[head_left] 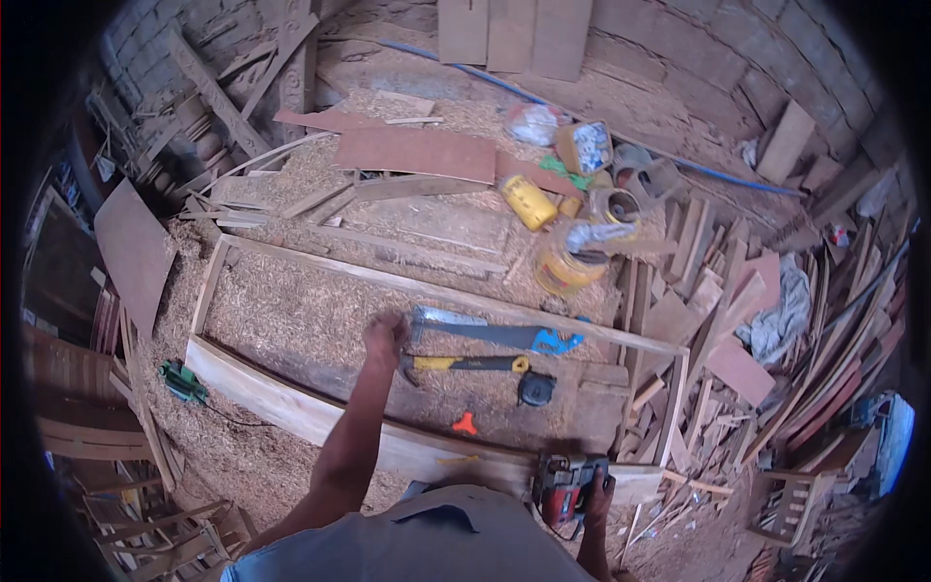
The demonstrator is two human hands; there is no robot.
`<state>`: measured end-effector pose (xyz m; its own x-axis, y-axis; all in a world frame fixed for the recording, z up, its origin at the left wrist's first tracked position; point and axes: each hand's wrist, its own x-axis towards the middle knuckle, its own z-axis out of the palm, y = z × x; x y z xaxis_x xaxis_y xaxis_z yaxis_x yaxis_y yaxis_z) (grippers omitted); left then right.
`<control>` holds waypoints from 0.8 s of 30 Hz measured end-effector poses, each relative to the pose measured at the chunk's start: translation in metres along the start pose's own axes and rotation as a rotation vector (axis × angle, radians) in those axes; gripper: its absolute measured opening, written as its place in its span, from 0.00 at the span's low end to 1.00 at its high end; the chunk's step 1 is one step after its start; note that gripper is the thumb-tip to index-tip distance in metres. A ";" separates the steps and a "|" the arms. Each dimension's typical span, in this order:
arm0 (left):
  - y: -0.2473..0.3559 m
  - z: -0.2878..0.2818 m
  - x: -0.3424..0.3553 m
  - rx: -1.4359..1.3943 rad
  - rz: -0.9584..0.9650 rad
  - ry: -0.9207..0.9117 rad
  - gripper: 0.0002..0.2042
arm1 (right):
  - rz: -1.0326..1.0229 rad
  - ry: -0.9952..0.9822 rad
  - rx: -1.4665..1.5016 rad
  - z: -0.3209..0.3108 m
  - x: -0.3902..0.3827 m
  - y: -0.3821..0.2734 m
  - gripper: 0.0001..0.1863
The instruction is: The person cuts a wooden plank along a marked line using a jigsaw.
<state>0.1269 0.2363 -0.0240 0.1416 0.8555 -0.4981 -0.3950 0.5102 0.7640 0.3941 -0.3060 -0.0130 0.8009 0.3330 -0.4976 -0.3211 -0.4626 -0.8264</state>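
My left hand (386, 333), its fingers curled closed, is over the wooden frame (441, 288), close to the tip of a handsaw (475, 333) with a blue handle. What it holds, if anything, is hidden. A claw hammer (465, 364) with a yellow and black handle lies just below the saw. My right hand (599, 493) is wrapped round the handle of a red and black power tool (562, 490), which rests at the frame's near board (281, 398). Inside the frame lie a black tape measure (536, 390) and an orange three-lobed piece (465, 423).
A green power tool (182, 381) with a cord sits left of the frame. Yellow containers (567, 270) stand beyond it, near a reddish board (417, 155). Piled offcuts (708, 310) crowd the right side. A panel (136, 257) leans at the left; shavings cover much of the surface.
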 end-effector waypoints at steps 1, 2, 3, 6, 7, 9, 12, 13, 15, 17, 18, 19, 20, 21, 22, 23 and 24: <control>0.015 0.015 0.024 -0.048 0.034 0.101 0.02 | -0.004 0.049 -0.003 -0.001 0.007 0.012 0.22; 0.031 0.033 0.049 -0.092 0.064 0.199 0.02 | -0.006 0.102 -0.004 -0.002 0.012 0.021 0.23; 0.047 0.041 0.073 -0.131 0.118 0.138 0.02 | -0.010 0.094 -0.010 -0.002 0.014 0.025 0.23; 0.101 0.045 0.150 -0.137 0.252 0.072 0.01 | 0.045 0.118 0.026 0.001 0.023 0.028 0.23; 0.115 0.058 0.169 -0.181 0.288 0.146 0.01 | 0.050 0.131 0.012 0.000 0.024 0.031 0.24; 0.141 0.082 0.199 -0.259 0.327 0.244 0.02 | 0.072 0.150 -0.031 0.009 0.016 0.010 0.24; 0.163 0.100 0.242 -0.336 0.338 0.297 0.02 | 0.097 0.200 -0.030 0.003 0.019 0.017 0.25; 0.165 0.098 0.253 -0.372 0.361 0.330 0.03 | 0.081 0.183 -0.100 0.000 0.016 0.013 0.25; 0.170 0.087 0.274 -0.344 0.353 0.364 0.03 | 0.080 0.162 -0.105 0.001 0.014 0.005 0.25; 0.158 0.089 0.295 -0.293 0.326 0.380 0.04 | 0.127 0.151 -0.078 -0.003 0.003 0.006 0.25; 0.157 0.085 0.300 -0.235 0.348 0.293 0.04 | 0.132 0.156 -0.090 -0.008 0.003 0.013 0.25; 0.154 0.079 0.303 -0.173 0.371 0.211 0.03 | 0.084 0.134 -0.071 -0.011 0.005 0.021 0.25; 0.145 0.096 0.297 -0.250 0.354 0.221 0.06 | 0.049 0.139 -0.056 -0.019 -0.001 0.035 0.25; 0.136 0.102 0.286 -0.328 0.333 0.256 0.09 | 0.032 0.139 0.091 -0.034 0.005 0.062 0.27; 0.160 0.055 0.292 -0.055 0.670 0.262 0.11 | 0.072 0.108 0.196 0.014 0.016 0.009 0.24; 0.169 0.007 0.299 0.241 0.928 0.249 0.13 | 0.117 0.103 0.170 0.028 0.033 -0.005 0.25; 0.151 0.012 0.286 0.609 0.976 0.146 0.13 | 0.121 0.133 -0.010 -0.006 0.041 0.032 0.25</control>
<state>0.1184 0.5592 -0.0460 -0.1043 0.9109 0.3993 0.2295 -0.3686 0.9008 0.4201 -0.3122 -0.0580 0.8166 0.1634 -0.5536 -0.4148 -0.5008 -0.7597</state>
